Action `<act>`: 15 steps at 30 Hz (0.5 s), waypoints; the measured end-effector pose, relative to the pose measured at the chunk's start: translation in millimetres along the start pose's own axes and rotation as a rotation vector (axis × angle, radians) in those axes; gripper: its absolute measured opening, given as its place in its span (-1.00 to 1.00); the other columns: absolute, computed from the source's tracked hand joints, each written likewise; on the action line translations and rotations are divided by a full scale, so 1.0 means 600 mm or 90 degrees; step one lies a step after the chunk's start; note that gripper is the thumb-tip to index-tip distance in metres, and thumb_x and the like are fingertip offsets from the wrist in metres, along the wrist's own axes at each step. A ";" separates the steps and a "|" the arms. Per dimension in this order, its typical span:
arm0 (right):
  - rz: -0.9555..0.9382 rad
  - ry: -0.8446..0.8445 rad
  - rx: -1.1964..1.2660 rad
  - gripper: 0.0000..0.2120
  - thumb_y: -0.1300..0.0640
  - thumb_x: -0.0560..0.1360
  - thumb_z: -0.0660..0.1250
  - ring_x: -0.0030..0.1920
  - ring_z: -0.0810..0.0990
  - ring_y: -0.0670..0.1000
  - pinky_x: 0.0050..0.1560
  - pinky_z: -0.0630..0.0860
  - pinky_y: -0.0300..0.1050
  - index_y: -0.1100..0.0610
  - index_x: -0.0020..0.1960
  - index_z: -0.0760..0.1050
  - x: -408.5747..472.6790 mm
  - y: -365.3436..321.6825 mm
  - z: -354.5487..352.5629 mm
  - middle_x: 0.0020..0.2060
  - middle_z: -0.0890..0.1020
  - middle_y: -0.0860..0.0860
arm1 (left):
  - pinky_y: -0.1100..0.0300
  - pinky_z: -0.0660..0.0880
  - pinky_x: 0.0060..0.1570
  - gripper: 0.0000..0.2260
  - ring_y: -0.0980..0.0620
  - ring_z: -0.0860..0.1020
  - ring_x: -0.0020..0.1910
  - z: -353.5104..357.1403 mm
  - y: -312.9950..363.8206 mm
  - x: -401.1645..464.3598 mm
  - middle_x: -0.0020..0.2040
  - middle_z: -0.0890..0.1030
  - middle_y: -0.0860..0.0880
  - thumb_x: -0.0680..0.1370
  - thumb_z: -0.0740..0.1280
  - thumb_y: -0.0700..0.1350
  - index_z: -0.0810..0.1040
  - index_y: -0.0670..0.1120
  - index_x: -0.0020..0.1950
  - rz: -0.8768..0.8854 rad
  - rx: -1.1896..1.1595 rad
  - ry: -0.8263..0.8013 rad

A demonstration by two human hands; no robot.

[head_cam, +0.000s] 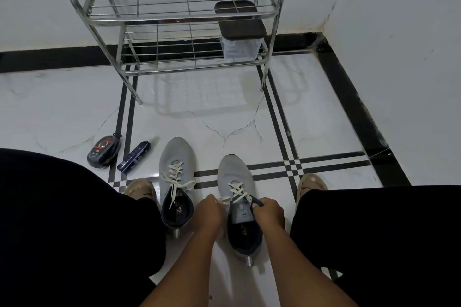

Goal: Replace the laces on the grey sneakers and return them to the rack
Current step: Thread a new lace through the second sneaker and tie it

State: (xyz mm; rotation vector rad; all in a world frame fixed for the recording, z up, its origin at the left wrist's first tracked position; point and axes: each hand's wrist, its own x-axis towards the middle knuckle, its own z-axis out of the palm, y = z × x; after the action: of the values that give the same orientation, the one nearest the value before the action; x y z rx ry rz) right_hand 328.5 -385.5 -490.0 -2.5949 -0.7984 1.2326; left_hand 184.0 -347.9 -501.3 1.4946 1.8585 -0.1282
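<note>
Metal rack (174,15) stands against the wall on the tiled floor (224,112), both tiers free of shoes, only a lidded container (240,37) on the lower tier's right end. Two grey sneakers sit on the floor between the person's knees, well short of the rack: left sneaker (175,179) laced, white ends lying loose over its collar; right sneaker (235,197) is the one in hand. Left hand (210,212) pinches the white lace (237,190) at the sneaker's left side, grip clamped on it; right hand (269,212) is curled tight at the tongue/collar edge, apparently holding the dark tongue and maybe a lace end (hard to tell). Likely step: pulling the top lacing snug or starting a knot. To do it well: even tension both sides, tongue centred and flat, equal ends. Polish tin (103,152) and small dark box (134,156) lie left, untouched.
</note>
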 end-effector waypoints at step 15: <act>-0.081 -0.052 -0.031 -0.81 0.07 0.55 0.27 0.01 0.59 0.12 -0.08 0.48 -0.16 0.06 0.06 0.63 -0.008 -0.010 -0.001 -0.02 0.66 0.08 | 0.03 0.49 0.02 -0.66 -0.15 0.52 0.10 0.016 0.003 0.037 0.11 0.58 -0.11 0.56 0.21 -0.09 0.34 0.08 0.32 0.130 0.033 -0.012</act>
State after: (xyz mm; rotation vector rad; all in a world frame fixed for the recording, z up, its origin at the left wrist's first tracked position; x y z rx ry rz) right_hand 324.1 -382.8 -484.4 -2.5009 -1.0050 1.3044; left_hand 189.0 -334.1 -520.9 1.7039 1.6875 -0.0936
